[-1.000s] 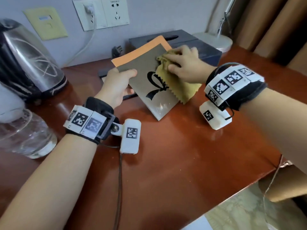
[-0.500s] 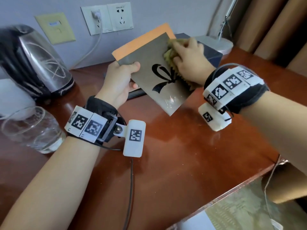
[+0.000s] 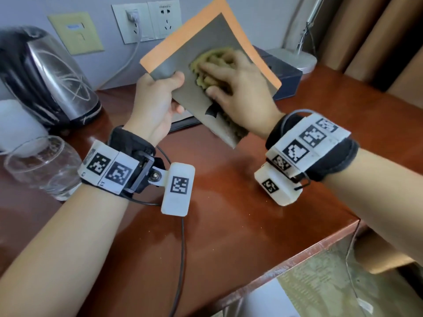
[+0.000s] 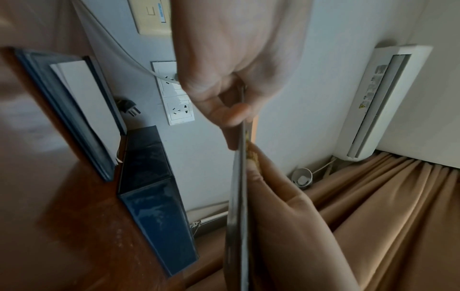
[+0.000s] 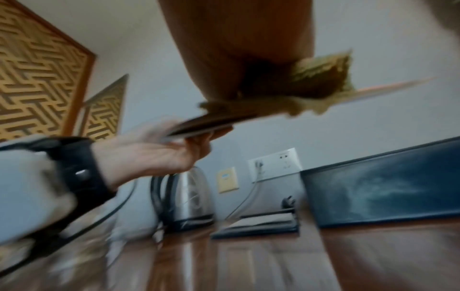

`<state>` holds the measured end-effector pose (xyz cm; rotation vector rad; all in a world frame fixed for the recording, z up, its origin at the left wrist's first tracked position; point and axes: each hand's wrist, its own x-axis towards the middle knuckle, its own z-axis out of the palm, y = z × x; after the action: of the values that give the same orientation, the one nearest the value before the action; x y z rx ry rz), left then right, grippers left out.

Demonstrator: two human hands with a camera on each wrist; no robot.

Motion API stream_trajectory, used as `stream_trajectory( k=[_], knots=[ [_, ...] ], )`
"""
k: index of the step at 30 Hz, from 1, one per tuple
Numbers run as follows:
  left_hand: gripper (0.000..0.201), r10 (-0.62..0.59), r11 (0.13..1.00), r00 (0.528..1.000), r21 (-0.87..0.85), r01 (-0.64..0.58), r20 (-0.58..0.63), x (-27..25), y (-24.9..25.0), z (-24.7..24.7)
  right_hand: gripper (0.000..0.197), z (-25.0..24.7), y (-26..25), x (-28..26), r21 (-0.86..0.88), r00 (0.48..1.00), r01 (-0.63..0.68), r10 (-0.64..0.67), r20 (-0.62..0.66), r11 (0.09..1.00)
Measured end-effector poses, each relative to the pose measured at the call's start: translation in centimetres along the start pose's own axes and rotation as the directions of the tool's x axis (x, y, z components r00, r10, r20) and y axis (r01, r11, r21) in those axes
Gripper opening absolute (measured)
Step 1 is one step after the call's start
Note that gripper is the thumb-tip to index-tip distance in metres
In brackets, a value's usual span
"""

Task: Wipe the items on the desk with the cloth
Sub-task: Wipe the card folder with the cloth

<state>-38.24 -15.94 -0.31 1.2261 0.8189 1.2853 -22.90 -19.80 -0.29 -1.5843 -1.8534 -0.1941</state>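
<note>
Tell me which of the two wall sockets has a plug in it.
The left socket, nearest the kettle: a white plug sits in it with its cord hanging down toward the desk. The right socket shows only bare holes.

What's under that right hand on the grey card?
A crumpled yellow cloth lies under the right hand, pressed on the grey card; the card's black ribbon print is mostly covered.

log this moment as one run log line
left hand: holds card off desk | right hand: presses cloth on card | wipe ongoing
</note>
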Motion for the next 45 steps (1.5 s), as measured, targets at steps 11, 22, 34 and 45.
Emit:
stream_trajectory(
  k=[11, 22, 34, 45],
  knots=[
    [0.012, 0.016, 0.994, 0.997, -0.108, -0.024, -0.075, -0.5, 1.0, 0.2, 0.022, -3.1, 0.2, -1.0, 0.124, 0.995, 0.099, -0.099, -0.002, 0.987],
    [0.012, 0.064, 0.988, 0.99, -0.131, -0.08, -0.127, -0.4, 1.5, -0.1, 0.023, -1.5, -1.8, -2.6, 0.109, 0.962, 0.272, -0.274, 0.003, 0.956],
    [0.014, 0.049, 0.988, 0.982, -0.134, -0.074, -0.184, -0.5, 1.8, -0.1, 0.027, -1.8, -0.9, -3.1, 0.108, 0.979, 0.2, -0.203, 0.019, 0.974],
    [0.014, 0.04, 0.977, 0.98, -0.198, -0.079, -0.196, -0.7, 2.5, 0.0, 0.03, -3.2, -0.6, -1.5, 0.086, 0.964, 0.232, -0.241, 0.114, 0.969]
  ],
)
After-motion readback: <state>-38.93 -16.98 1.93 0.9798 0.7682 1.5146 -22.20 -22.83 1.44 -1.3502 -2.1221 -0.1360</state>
